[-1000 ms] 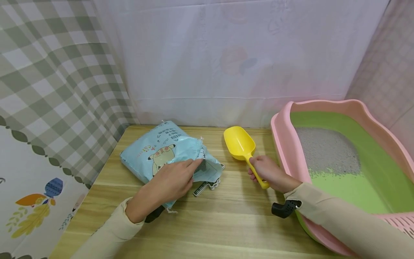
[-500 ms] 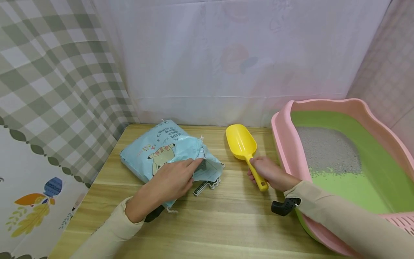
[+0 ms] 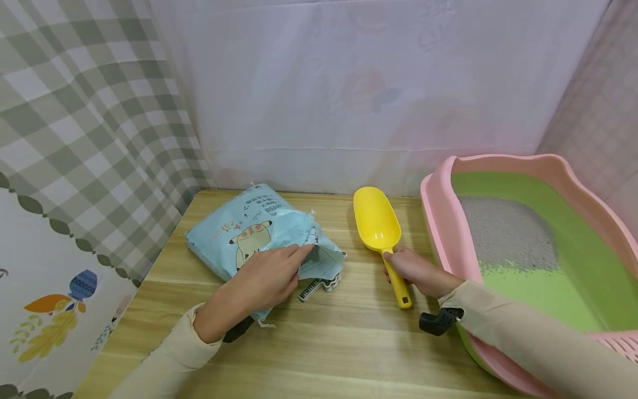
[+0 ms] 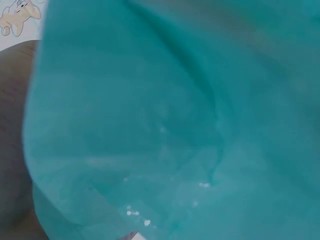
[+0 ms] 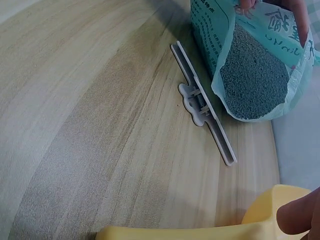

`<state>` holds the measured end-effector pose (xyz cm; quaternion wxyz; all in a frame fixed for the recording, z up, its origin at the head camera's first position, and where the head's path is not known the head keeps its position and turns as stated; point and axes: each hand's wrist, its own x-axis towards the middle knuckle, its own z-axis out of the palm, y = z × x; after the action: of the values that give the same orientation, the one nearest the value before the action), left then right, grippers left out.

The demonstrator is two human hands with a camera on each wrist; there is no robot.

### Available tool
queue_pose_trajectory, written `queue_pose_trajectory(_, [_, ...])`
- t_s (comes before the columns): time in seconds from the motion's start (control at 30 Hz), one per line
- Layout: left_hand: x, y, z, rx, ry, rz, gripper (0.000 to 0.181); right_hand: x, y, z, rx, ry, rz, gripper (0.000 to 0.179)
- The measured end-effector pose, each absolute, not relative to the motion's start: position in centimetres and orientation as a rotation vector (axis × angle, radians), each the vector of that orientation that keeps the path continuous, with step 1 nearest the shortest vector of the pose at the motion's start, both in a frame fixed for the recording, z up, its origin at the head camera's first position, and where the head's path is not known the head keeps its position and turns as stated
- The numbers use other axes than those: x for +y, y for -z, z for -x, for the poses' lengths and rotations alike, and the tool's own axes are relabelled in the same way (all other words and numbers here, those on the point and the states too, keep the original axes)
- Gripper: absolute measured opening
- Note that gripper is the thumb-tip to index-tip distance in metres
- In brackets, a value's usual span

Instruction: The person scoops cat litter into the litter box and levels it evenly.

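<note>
A light-blue cat litter bag (image 3: 214,244) lies on its side at the left, its mouth facing right. My left hand (image 3: 266,280) pinches the upper edge of that mouth, and grey litter (image 5: 255,75) shows inside in the right wrist view. Blue plastic fills the left wrist view. My right hand (image 3: 418,270) grips the handle of a yellow litter scoop (image 3: 377,219), its bowl pointing to the back and hollow side up. In the right wrist view my thumb lies at the scoop's neck. A long bag clip (image 5: 202,102) lies on the table beside the bag's mouth.
A pink and green litter box (image 3: 451,233) stands at the right, with grey litter (image 3: 505,233) over the far part of its green floor. Its pink rim rises beside my right forearm. A white cloth (image 3: 309,100) hangs behind the wooden table (image 3: 339,343), a checked cloth (image 3: 89,100) at the left.
My right hand has turned the scoop more upright in view, the bowl shifting right and the handle end dropping toward me. My left hand stays at the bag's mouth.
</note>
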<state>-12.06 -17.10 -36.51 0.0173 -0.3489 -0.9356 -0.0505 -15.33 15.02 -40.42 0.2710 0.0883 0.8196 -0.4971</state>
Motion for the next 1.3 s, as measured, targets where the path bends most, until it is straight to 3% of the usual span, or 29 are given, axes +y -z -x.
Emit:
queue_pose_trajectory(0.43, [-17.1,36.5,12.0,-2.927,0.156,1.074,0.057,14.9,40.3,15.5,2.281,1.227,-0.214,0.066])
queue_pose_trajectory(0.93, [-18.4,36.6,11.7,-2.793,0.278,1.092,0.055,14.7,39.8,15.4,2.317,1.224,-0.166,0.068])
queue_pose_trajectory(1.3, [-19.9,36.2,8.9,-2.615,0.319,1.069,0.055,16.5,37.9,14.8,2.467,0.978,-0.063,0.060])
